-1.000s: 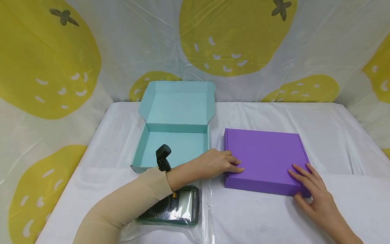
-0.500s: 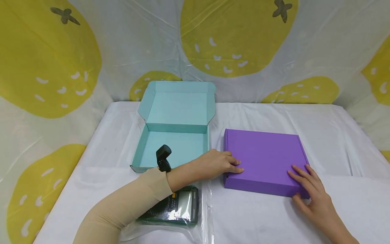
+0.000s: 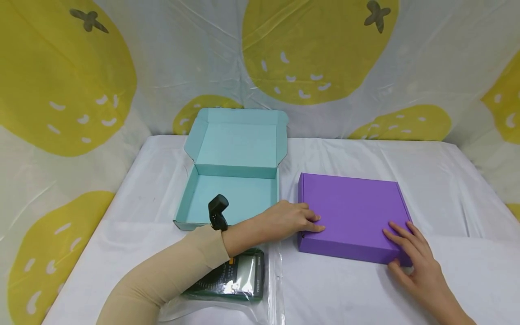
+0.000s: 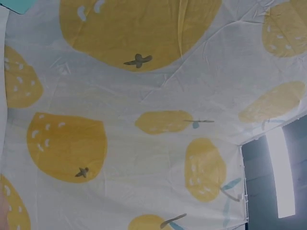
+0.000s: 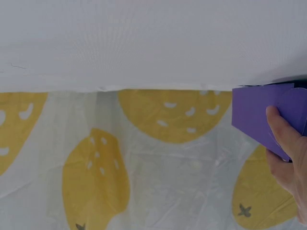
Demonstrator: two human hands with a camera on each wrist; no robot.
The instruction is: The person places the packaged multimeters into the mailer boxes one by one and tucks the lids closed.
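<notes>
A closed purple cardboard box [image 3: 353, 203] lies on the white cloth right of centre in the head view. The fingers of my left hand [image 3: 289, 220] rest on its lid at the left edge. My right hand [image 3: 420, 266] holds the front right corner, fingers on the lid and thumb at the front wall. In the right wrist view the box's side [image 5: 261, 108] and the right thumb [image 5: 283, 129] against it show. Under my left forearm lies a digital multimeter [image 3: 248, 275] in a clear zip bag [image 3: 276, 289], partly hidden by the sleeve.
A light-blue cardboard box [image 3: 239, 144] stands left of the purple one, lid raised, nothing visible inside. My left arm crosses its front edge. A black camera [image 3: 218, 210] sits on the left wrist. A lemon-patterned curtain [image 3: 321, 49] surrounds the cloth-covered table [image 3: 349, 298].
Both hands stay where they are on the purple box. The view shifts very slightly, and the right hand and box edge sit a touch lower in it.
</notes>
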